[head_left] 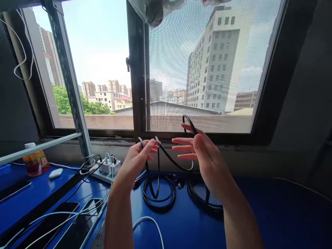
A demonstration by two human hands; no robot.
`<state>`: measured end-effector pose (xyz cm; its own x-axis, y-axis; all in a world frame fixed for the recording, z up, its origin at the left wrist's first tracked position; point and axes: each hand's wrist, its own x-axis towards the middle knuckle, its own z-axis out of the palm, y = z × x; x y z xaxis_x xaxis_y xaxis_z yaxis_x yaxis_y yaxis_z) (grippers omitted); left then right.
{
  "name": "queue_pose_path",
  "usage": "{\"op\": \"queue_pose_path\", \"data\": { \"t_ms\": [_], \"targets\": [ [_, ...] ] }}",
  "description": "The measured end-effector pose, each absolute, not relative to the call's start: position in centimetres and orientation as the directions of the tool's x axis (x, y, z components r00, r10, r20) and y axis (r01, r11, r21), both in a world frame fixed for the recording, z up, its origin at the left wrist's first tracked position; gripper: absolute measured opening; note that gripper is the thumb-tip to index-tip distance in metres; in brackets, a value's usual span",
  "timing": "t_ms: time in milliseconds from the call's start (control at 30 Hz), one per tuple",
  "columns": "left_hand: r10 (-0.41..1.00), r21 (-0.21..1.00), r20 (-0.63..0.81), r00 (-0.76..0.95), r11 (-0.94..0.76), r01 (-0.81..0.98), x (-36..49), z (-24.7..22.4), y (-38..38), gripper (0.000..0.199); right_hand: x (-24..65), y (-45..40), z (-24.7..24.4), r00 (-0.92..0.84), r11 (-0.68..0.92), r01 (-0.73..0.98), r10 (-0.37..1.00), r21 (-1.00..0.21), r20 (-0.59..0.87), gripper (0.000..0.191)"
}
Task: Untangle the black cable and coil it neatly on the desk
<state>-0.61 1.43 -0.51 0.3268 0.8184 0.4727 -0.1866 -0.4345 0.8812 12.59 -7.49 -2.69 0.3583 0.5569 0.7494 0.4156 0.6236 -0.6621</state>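
A black cable hangs in loops between my two hands above the blue table. My left hand pinches it, with one loop hanging below the fingers. My right hand has its fingers spread, and the cable passes over the index finger and behind the hand. Below my left hand lies a coiled black cable on the table. A second black coil rests under my right hand, which hides part of it.
A white power strip with plugs stands at the left, near a metal shelf post. Phones, white cables, an orange-labelled bottle and a white case lie on the blue table. The window is behind.
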Motion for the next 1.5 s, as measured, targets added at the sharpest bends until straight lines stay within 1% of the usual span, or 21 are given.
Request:
{"op": "queue_pose_path", "data": {
  "t_ms": [67, 133, 233, 300, 400, 467, 533, 600, 700, 767, 833, 933, 1033, 1100, 1200, 1267, 1367, 1433, 1500],
  "targets": [
    [0.813, 0.878, 0.478, 0.331, -0.441, -0.186, -0.5, -0.2, 1.0, 0.021, 12.6, -7.4, -2.9, 0.333, 0.559, 0.421, 0.637, -0.714, 0.695, 0.050],
    [0.808, 0.878, 0.479, 0.343, -0.444, -0.180, -0.4, 0.0, 0.5, 0.025, 12.3, -7.3, -2.9, 0.316, 0.523, 0.416, 0.684, -0.744, 0.657, 0.049],
    [0.773, 0.852, 0.522, 0.361, -0.485, -0.194, 0.1, 0.0, 0.1, 0.027, 11.7, -7.2, -2.6, 0.278, 0.539, 0.356, 0.719, -0.764, 0.637, 0.050],
    [0.719, 0.817, 0.574, 0.391, -0.529, -0.227, 0.4, -0.2, 0.0, 0.029, 11.1, -7.3, -2.4, 0.259, 0.589, 0.313, 0.702, -0.745, 0.664, 0.051],
    [0.673, 0.784, 0.616, 0.410, -0.574, -0.237, 0.9, -0.6, 0.2, 0.036, 10.5, -7.4, -2.2, 0.293, 0.660, 0.291, 0.627, -0.692, 0.722, 0.048],
    [0.694, 0.786, 0.611, 0.381, -0.590, -0.186, 1.1, -0.8, 0.5, 0.043, 10.4, -7.4, -2.1, 0.347, 0.675, 0.281, 0.591, -0.682, 0.728, 0.045],
    [0.734, 0.804, 0.588, 0.339, -0.578, -0.143, 0.9, -0.8, 0.7, 0.051, 10.5, -7.4, -2.1, 0.418, 0.683, 0.265, 0.555, -0.681, 0.719, 0.047],
    [0.766, 0.825, 0.564, 0.309, -0.538, -0.174, 0.6, -0.8, 0.9, 0.058, 11.0, -7.3, -2.1, 0.490, 0.686, 0.251, 0.519, -0.683, 0.700, 0.050],
    [0.795, 0.819, 0.559, 0.236, -0.483, -0.310, 0.0, -0.6, 1.1, 0.064, 11.7, -7.2, -2.1, 0.566, 0.685, 0.228, 0.485, -0.692, 0.666, 0.059],
    [0.809, 0.800, 0.560, 0.178, -0.473, -0.370, -0.4, -0.4, 1.2, 0.067, 12.0, -7.4, -2.1, 0.564, 0.675, 0.224, 0.498, -0.703, 0.658, 0.068],
    [0.821, 0.797, 0.552, 0.148, -0.466, -0.385, -0.7, -0.2, 1.2, 0.069, 12.0, -7.7, -2.1, 0.522, 0.659, 0.239, 0.531, -0.713, 0.667, 0.077],
    [0.844, 0.818, 0.517, 0.140, -0.440, -0.369, -0.6, 0.0, 0.9, 0.070, 11.4, -8.3, -2.4, 0.431, 0.599, 0.325, 0.595, -0.732, 0.678, 0.089],
    [0.877, 0.847, 0.462, 0.132, -0.392, -0.359, 0.1, -0.2, 0.7, 0.068, 10.6, -8.6, -2.8, 0.357, 0.486, 0.481, 0.652, -0.730, 0.669, 0.096],
    [0.878, 0.846, 0.459, 0.138, -0.384, -0.370, 0.9, -0.4, 0.7, 0.066, 10.2, -8.5, -3.0, 0.303, 0.439, 0.568, 0.675, -0.696, 0.673, 0.090],
    [0.847, 0.841, 0.490, 0.208, -0.396, -0.369, 1.9, -0.8, 1.0, 0.064, 10.1, -7.9, -3.0, 0.268, 0.401, 0.666, 0.659, -0.629, 0.703, 0.066],
    [0.825, 0.865, 0.476, 0.303, -0.379, -0.328, 2.1, -0.9, 1.3, 0.060, 10.5, -7.4, -2.9, 0.306, 0.365, 0.735, 0.575, -0.572, 0.759, 0.052],
    [0.782, 0.891, 0.453, 0.427, -0.392, -0.228, 1.5, -0.9, 1.7, 0.052, 11.5, -6.9, -2.7, 0.338, 0.328, 0.815, 0.400, -0.478, 0.852, 0.041],
    [0.763, 0.860, 0.508, 0.399, -0.474, -0.188, 0.6, -0.8, 1.9, 0.048, 12.3, -6.7, -2.7, 0.336, 0.325, 0.843, 0.306, -0.429, 0.891, 0.037],
    [0.750, 0.810, 0.583, 0.314, -0.566, -0.152, -0.3, -0.7, 2.0, 0.041, 12.9, -6.7, -2.7, 0.334, 0.354, 0.842, 0.251, -0.408, 0.908, 0.036]
  ]
}}
